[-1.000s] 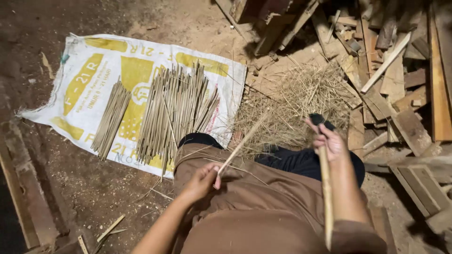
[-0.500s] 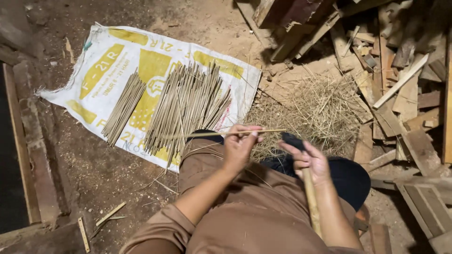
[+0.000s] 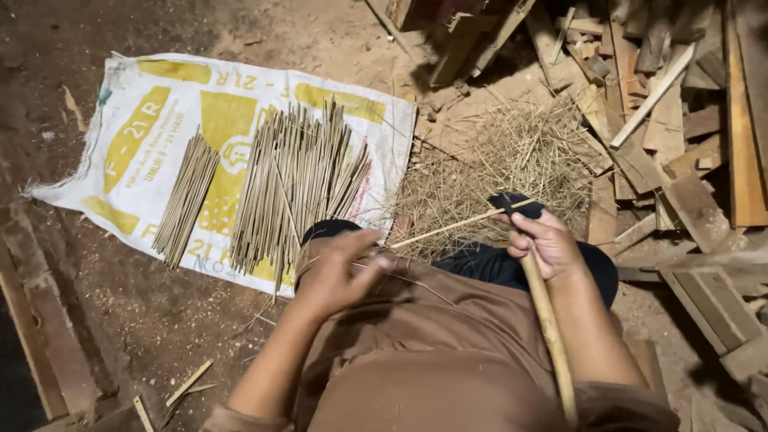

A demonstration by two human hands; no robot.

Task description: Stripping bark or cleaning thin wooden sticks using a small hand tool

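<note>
The left hand point(image 3: 340, 268) pinches one end of a thin stick point(image 3: 460, 224) over the lap, the right hand point(image 3: 544, 240) grips a long-handled knife point(image 3: 548, 320) with its dark blade at the stick's far end. Ahead, on a white sack point(image 3: 144, 128), lie two stick piles point(image 3: 296, 180) — beside straw-like shavings point(image 3: 504, 156).

One thin pale bamboo stick point(image 3: 460, 226) lies near-horizontal above the lap, crossing a dark-bladed knife point(image 3: 516, 204) with long wooden handle.

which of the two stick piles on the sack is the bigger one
The right-hand pile, nearest the left hand. It is wider and fans out, while the other pile near the sack's left end is a narrow bundle.
</note>
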